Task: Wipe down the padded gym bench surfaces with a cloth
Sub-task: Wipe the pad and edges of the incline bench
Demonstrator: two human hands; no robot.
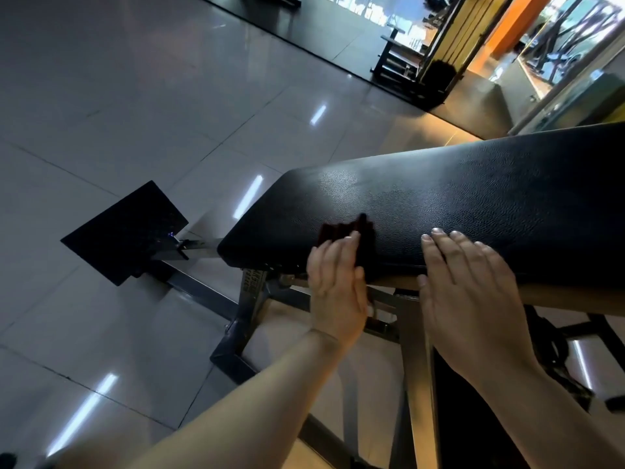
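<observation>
A black padded bench pad [473, 198] stretches from the centre to the right edge of the view, on a dark metal frame [250, 299]. A dark reddish cloth [358, 231] lies on the pad's near edge towards its left end. My left hand [334, 286] lies flat over the cloth with straight fingers and presses it onto the pad. My right hand [473, 292] rests flat on the pad's near edge to the right of the cloth, fingers straight, holding nothing.
A black square foot plate [125, 231] sticks out from the frame at the left, low over the glossy tiled floor [135, 96]. Another bench frame [399, 62] and a mirrored wall stand at the back right.
</observation>
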